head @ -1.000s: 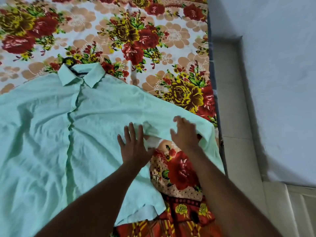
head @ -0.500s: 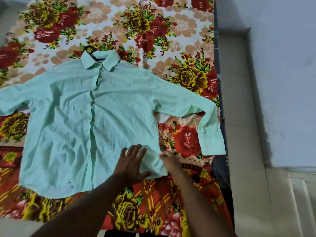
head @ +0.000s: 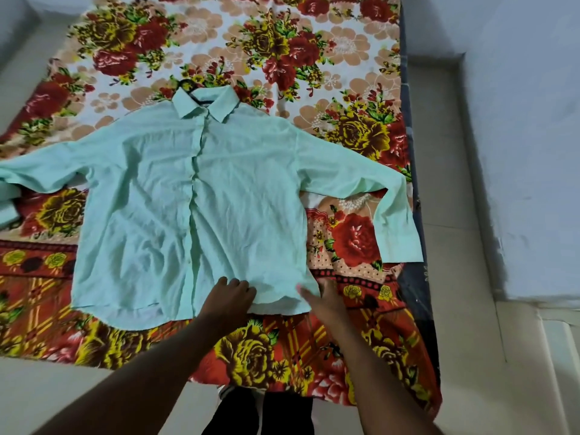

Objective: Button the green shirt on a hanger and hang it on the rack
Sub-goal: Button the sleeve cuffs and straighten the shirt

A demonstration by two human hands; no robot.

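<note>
The pale green shirt [head: 194, 202] lies face up and spread flat on the bed, placket closed down the middle, both sleeves stretched sideways. The black hanger [head: 188, 89] is inside it; only its hook shows above the collar. My left hand [head: 230, 298] rests on the lower hem right of the placket, fingers curled into the cloth. My right hand [head: 323, 301] pinches the hem's right corner, thumb on top. The rack is not in view.
A floral bedsheet [head: 314, 58] in red, yellow and white covers the mattress under the shirt. The bed's right edge [head: 408, 152] meets a grey tiled floor [head: 455, 215] and a pale wall [head: 518, 120]. My dark trouser legs [head: 260, 412] stand at the foot.
My hands slid from the right sleeve and underarm down to the bottom hem. The view has pulled back, so the whole shirt now shows. My left fingers went from spread to curled.
</note>
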